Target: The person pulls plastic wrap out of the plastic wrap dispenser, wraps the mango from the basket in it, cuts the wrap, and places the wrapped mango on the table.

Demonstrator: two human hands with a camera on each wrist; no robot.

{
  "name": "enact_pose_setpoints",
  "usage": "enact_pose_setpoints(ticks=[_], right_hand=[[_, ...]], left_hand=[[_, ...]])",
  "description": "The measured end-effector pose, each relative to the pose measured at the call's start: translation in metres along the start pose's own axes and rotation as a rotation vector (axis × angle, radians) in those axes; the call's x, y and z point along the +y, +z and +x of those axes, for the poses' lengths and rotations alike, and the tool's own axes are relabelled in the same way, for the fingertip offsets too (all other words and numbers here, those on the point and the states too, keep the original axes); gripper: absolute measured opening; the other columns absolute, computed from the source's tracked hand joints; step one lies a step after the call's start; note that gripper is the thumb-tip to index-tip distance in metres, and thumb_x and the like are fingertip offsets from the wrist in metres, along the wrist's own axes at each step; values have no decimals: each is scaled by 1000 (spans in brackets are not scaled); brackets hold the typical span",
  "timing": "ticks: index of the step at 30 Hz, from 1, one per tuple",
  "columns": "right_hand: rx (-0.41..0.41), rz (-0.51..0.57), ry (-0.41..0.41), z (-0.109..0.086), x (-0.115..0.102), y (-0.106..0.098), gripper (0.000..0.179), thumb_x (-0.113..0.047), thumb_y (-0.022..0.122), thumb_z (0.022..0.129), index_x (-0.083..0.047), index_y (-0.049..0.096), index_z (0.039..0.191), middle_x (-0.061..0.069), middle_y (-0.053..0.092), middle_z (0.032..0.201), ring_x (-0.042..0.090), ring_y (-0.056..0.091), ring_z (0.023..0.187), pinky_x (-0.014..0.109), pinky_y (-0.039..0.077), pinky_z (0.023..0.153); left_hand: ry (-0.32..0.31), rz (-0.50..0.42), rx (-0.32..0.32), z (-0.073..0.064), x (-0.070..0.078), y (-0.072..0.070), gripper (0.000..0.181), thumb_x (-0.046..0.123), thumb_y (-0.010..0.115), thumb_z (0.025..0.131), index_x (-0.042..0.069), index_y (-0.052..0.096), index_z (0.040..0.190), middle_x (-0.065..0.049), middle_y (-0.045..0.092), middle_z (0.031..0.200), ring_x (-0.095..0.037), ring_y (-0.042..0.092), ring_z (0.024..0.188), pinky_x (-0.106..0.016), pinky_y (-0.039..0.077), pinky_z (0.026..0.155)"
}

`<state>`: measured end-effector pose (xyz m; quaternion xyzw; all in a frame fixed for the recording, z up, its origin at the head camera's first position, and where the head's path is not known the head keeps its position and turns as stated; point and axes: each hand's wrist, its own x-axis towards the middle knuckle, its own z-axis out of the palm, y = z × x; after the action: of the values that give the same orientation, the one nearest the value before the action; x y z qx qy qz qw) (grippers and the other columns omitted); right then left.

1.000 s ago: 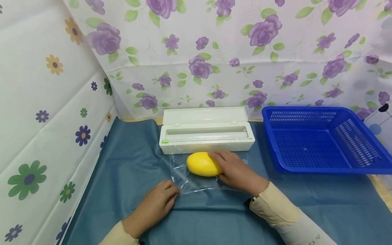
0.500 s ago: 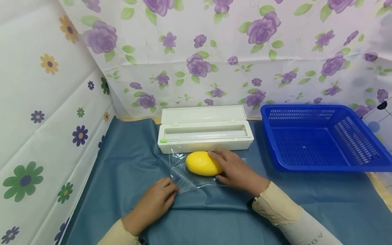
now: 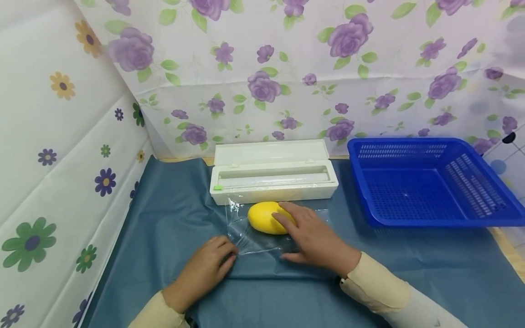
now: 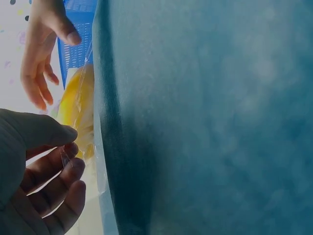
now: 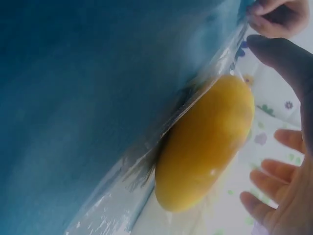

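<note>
A smooth yellow oval fruit [image 3: 261, 218] lies on a sheet of clear cling film [image 3: 255, 246] on the dark blue cloth. My left hand [image 3: 203, 269] pinches the film's near left corner between thumb and fingertips, as the left wrist view shows. The right hand [image 3: 315, 237] is over the fruit's right end with its fingers spread. In the right wrist view a gap shows between those fingers and the fruit [image 5: 208, 142]. Behind the fruit stands a white cling film box [image 3: 272, 196], lid up, with the roll [image 3: 283, 179] inside.
A blue plastic basket [image 3: 371, 218] with slotted sides stands at the right. A small green slider [image 3: 218, 187] sits on the box's left front edge. Flower-printed sheets [image 3: 229, 114] rise behind and along the left of the cloth-covered table [image 3: 270, 300].
The right hand has let go of the fruit, and its fingers have opened out with the thumb moving toward the near side. My left hand has stayed at the film's corner.
</note>
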<state>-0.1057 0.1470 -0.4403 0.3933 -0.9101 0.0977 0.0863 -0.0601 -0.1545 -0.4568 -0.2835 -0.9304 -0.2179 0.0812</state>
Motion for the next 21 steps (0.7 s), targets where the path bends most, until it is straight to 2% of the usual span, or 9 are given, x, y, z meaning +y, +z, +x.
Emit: enact_pose_setpoints(ticks=[2,6,11,21], right_hand=[[-20,-13,11,1,-2,3,105,-62,82,75,-18,34,157,16,32,162,33,38,147,52,37,119],[-40,-6,23,4,-4,12,112,-64,81,74,-18,27,161,17,27,165,33,33,150,52,33,121],[-68,-12,54,9,-5,17,113,-66,79,76,-19,24,162,16,24,167,32,29,153,52,30,123],[-107,-86,66,16,-8,22,111,-62,77,80,-13,21,162,15,21,168,32,26,154,49,28,124]], left_hand=[[-12,4,6,0,-1,0,8,14,78,88,19,73,92,13,60,88,-3,55,81,-26,52,73],[-16,9,37,1,-3,-1,10,12,79,87,18,73,91,13,60,87,-3,55,81,-27,52,73],[5,13,82,3,-4,-3,13,8,80,85,16,72,89,12,60,85,-4,55,78,-26,51,71],[-38,-22,113,11,-5,-7,6,9,75,89,13,71,93,8,61,86,-5,53,76,-25,50,68]])
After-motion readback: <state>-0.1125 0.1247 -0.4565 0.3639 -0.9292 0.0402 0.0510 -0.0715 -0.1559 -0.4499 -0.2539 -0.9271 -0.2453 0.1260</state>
